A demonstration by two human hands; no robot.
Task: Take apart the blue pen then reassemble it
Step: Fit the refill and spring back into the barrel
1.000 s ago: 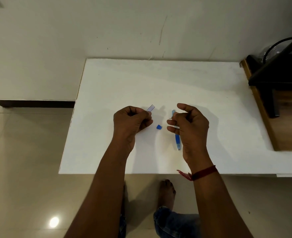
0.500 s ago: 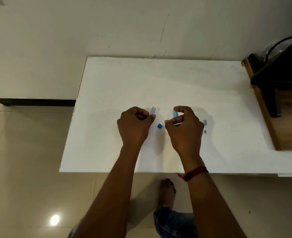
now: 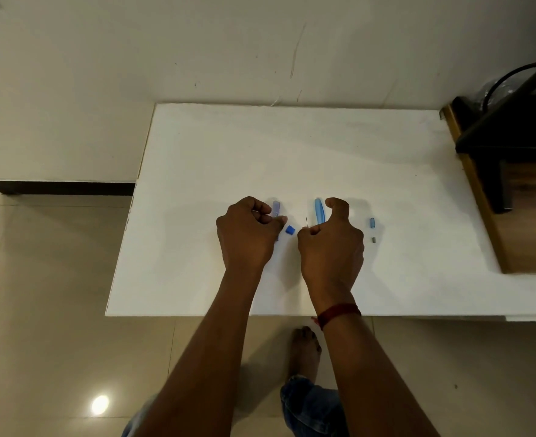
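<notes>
The blue pen lies in parts on the white table (image 3: 386,159). My left hand (image 3: 247,238) is closed around a pale translucent pen piece (image 3: 276,209), whose end sticks up past my thumb. My right hand (image 3: 331,244) grips the lower part of the blue barrel (image 3: 318,211), with the thumb lifted beside it. A thin dark pin-like tip (image 3: 306,221) pokes up from its curled fingers. A small blue cap piece (image 3: 290,229) rests on the table between my hands. To the right lie a short blue piece (image 3: 372,223) and a tiny grey piece (image 3: 374,239).
A dark stand (image 3: 506,137) sits on a wooden surface (image 3: 531,234) along the table's right end. The wall runs behind the table. Tiled floor and my foot (image 3: 304,345) lie below the near edge.
Both hands have dropped to the table surface. My right thumb has lifted off the barrel. The short blue piece and the grey piece now show to the right of my right hand.
</notes>
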